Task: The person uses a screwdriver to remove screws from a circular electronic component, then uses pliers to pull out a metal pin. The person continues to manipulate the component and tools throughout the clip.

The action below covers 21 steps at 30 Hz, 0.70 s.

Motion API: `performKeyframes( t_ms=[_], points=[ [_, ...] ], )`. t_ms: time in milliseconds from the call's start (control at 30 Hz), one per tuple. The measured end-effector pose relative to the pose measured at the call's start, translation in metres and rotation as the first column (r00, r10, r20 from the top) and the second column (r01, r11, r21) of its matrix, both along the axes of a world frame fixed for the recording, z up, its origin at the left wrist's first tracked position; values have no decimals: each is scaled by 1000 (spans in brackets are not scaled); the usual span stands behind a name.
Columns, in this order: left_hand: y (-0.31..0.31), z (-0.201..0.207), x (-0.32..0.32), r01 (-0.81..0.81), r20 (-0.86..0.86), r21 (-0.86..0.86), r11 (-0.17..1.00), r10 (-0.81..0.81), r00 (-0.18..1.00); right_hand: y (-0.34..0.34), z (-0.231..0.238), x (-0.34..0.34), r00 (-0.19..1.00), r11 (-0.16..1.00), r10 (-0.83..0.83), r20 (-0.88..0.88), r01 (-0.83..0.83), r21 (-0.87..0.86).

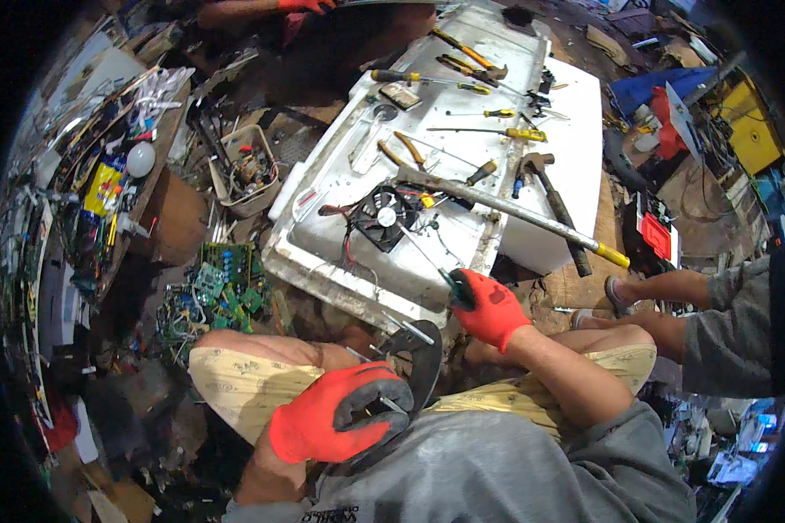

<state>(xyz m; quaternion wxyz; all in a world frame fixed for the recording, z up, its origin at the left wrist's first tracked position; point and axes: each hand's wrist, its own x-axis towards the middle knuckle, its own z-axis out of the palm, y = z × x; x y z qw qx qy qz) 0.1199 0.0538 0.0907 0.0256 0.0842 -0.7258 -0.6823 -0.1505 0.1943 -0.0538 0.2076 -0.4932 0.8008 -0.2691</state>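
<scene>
The fan (384,215) lies on the white panel (323,234), blades (373,209) and wires (349,247) in place: little seems done, most left. The right hand (492,312) grips what seems a screwdriver (447,277); the left hand (340,415) curls around a metal piece (393,405).

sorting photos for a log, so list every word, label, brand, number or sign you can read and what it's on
Grey shirt: dark lettering near the lower picture edge, not copied here.
Black fan: any print on its pale hub is too small to read.
Yellow package at left: any print is too blurred.
</scene>
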Motion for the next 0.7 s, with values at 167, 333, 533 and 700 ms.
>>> performKeyframes(
  t_ms=[167, 333, 533, 700],
  points=[
    [0, -5, -12, -41, -4, 82, 996, 42, 999, -20, -3, 2, 995, 995, -94, -44, 92, -38],
    [1, -19, -17, -60, 39, 227, 972, 53, 998, -47, -4, -4, 981, 975, -165, -106, 146, -168],
    [-15, -45, -12, -28, 95, 352, 936, -6, 995, -69, -4, -62, 904, 926, -274, -328, 157, -343],
    [-24, -50, -16, 97, -33, 443, 891, -92, 995, -125, 13, -201, 770, 934, -345, -537, 339, -113]
  ],
)
